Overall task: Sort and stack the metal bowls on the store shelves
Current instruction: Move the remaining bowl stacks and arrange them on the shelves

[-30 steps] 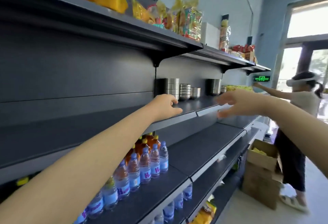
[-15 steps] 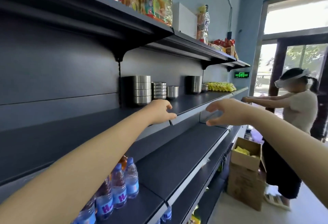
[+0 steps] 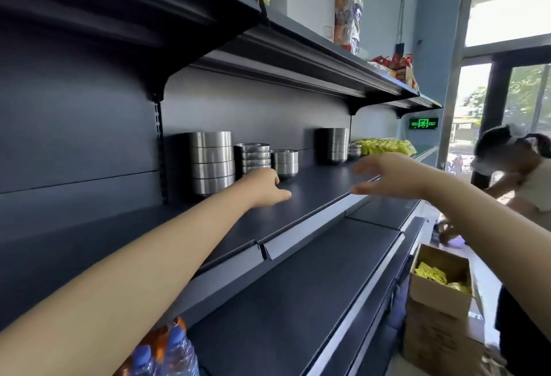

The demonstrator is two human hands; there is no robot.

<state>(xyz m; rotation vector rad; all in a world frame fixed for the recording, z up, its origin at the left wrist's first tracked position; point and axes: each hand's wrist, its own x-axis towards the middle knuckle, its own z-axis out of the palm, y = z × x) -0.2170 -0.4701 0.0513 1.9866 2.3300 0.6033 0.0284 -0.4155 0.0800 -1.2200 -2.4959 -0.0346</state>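
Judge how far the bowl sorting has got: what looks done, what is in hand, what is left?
Done: three size-sorted stacks stand together, tall stack, middle stack, short stack. In hand: no bowl lifted; the left hand is by the middle stack, the right hand open above the shelf. Left, probably: the far stack and small bowls beside it stand apart.

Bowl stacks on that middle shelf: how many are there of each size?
Large-bowl stacks: 2
Smaller-bowl stacks: 3
Total: 5 stacks
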